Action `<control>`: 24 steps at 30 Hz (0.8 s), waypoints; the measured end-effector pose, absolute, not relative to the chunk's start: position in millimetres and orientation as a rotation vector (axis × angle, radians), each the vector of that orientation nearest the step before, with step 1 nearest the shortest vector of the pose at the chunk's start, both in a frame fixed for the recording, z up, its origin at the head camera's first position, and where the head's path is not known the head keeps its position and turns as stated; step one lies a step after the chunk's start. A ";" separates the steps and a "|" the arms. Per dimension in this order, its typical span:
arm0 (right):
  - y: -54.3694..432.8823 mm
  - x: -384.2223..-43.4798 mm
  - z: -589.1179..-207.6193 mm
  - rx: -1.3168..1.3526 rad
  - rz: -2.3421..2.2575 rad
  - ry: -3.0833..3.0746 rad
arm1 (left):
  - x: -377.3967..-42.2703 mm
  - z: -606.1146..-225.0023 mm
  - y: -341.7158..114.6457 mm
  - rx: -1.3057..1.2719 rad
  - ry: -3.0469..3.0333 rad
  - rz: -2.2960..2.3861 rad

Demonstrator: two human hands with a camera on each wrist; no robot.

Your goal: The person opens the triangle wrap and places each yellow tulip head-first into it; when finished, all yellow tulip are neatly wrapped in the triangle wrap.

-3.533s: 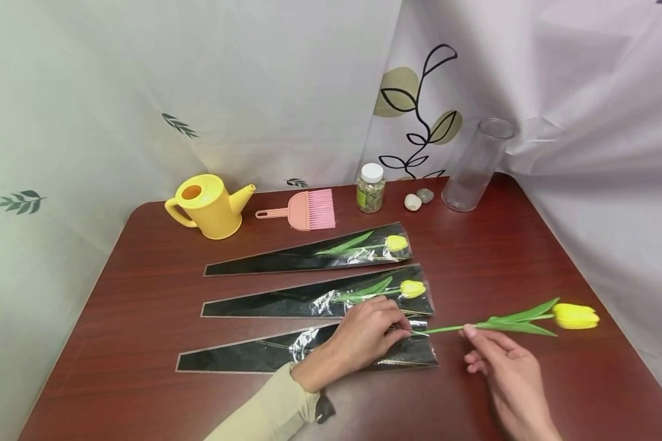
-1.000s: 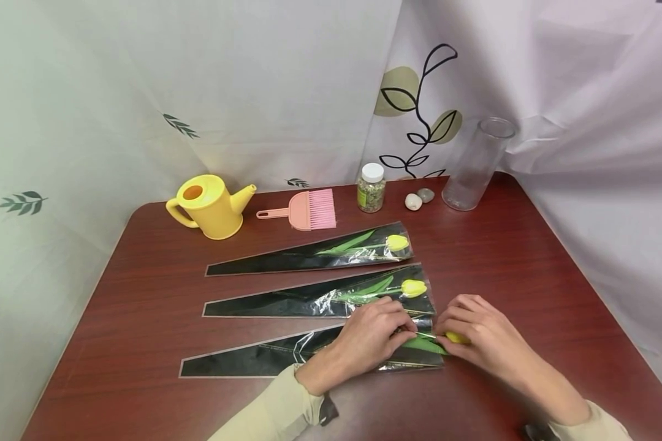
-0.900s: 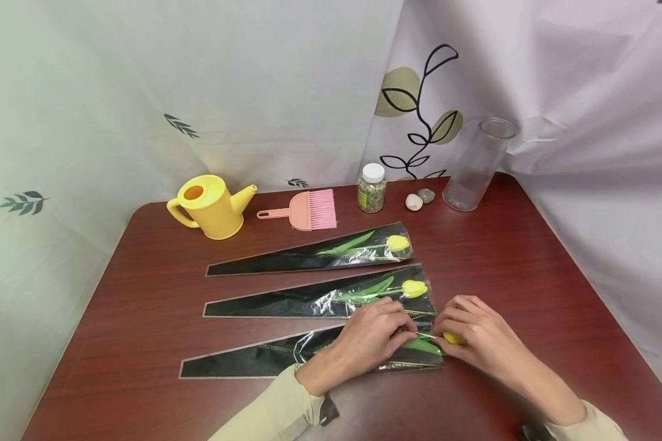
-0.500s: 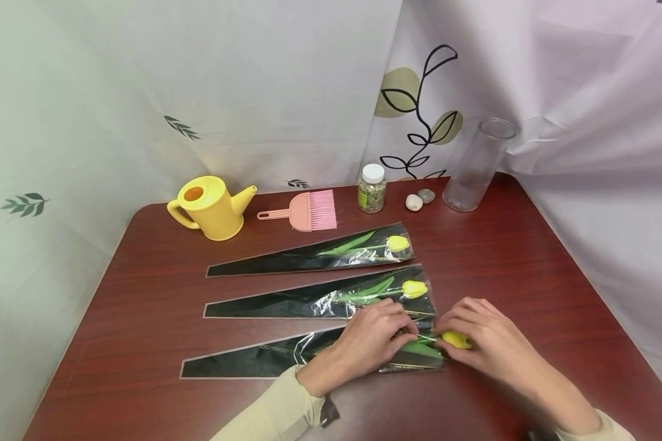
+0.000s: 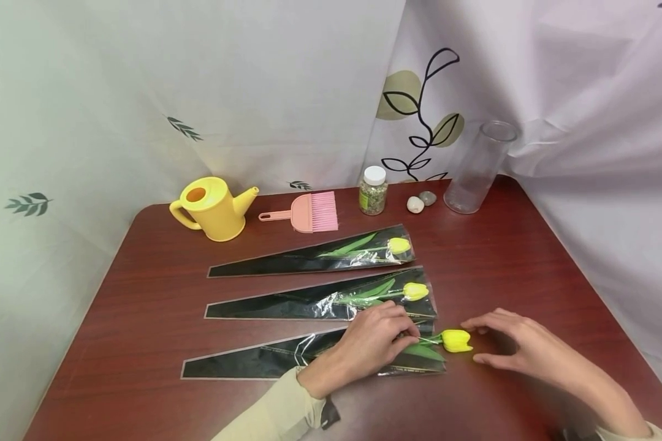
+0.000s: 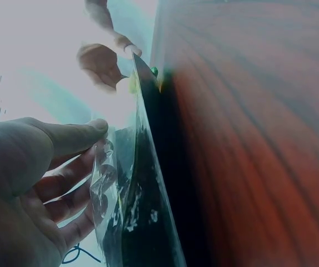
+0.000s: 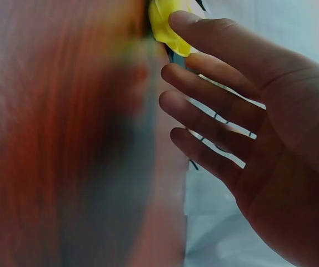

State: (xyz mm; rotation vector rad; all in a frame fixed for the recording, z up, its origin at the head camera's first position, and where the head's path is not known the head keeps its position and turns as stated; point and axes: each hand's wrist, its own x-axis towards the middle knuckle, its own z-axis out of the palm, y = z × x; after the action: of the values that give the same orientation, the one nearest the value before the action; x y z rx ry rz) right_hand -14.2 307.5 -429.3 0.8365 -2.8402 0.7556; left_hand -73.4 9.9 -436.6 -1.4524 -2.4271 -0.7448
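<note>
My left hand [image 5: 371, 340] pinches the clear film at the open right end of the nearest black flower sleeve [image 5: 237, 360]. In the left wrist view, thumb and fingers meet at the film edge of the sleeve [image 6: 134, 206]. A yellow tulip [image 5: 455, 340] lies with its stem and green leaves [image 5: 423, 351] inside that sleeve, while its bloom sticks out past the mouth. To the right of the bloom, my right hand [image 5: 526, 348] has its fingers spread and holds nothing. The right wrist view shows the tulip bloom [image 7: 168, 25] by the right thumb; whether they touch cannot be told.
Two more sleeves with tulips lie behind: a middle sleeve [image 5: 292, 306] and a far sleeve [image 5: 287, 261]. Along the back stand a yellow watering can [image 5: 215, 211], pink brush [image 5: 309, 212], jar [image 5: 372, 193], pebbles [image 5: 415, 204] and a clear vase [image 5: 477, 168].
The tulip, first outside to the right, has been turned round and slid leftward into the nearest sleeve. My right hand has just let go of the bloom and drawn right. My left hand stays put.
</note>
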 end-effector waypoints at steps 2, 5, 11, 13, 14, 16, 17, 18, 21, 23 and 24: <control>306.4 -13.5 -432.4 0.842 0.777 -2.820 | -73.0 -436.5 9.8 -1.452 -2.428 -0.745; 303.9 -13.2 -434.6 0.840 0.791 -2.804 | -72.9 -436.4 9.6 -1.450 -2.429 -0.748; 299.5 -13.4 -435.0 0.822 0.807 -2.801 | -73.2 -436.4 9.6 -1.452 -2.435 -0.746; 299.0 -13.5 -434.7 0.825 0.822 -2.784 | -73.4 -436.3 9.6 -1.455 -2.438 -0.744; 298.7 -13.7 -434.5 0.831 0.836 -2.771 | -73.5 -436.1 9.5 -1.456 -2.439 -0.742; 298.1 -14.1 -434.3 0.849 0.879 -2.742 | -73.6 -435.7 9.5 -1.456 -2.440 -0.740; 297.7 -14.4 -434.3 0.863 0.905 -2.727 | -73.6 -435.5 9.6 -1.455 -2.440 -0.738; 297.0 -14.8 -434.4 0.877 0.931 -2.711 | -73.5 -435.2 9.6 -1.455 -2.441 -0.738; 293.7 -16.3 -435.8 0.930 1.019 -2.661 | -73.2 -434.0 9.8 -1.456 -2.444 -0.737; 290.1 -17.4 -437.8 0.964 1.071 -2.636 | -72.7 -432.9 9.9 -1.459 -2.445 -0.738; 287.9 -17.7 -438.9 0.972 1.097 -2.632 | -72.3 -432.2 10.0 -1.459 -2.446 -0.739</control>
State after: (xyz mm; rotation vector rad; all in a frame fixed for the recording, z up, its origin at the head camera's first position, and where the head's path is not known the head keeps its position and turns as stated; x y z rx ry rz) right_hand -17.7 287.9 -438.9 0.9721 -2.6315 1.0967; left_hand -72.3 10.0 -432.2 -1.4594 -2.4462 -0.7391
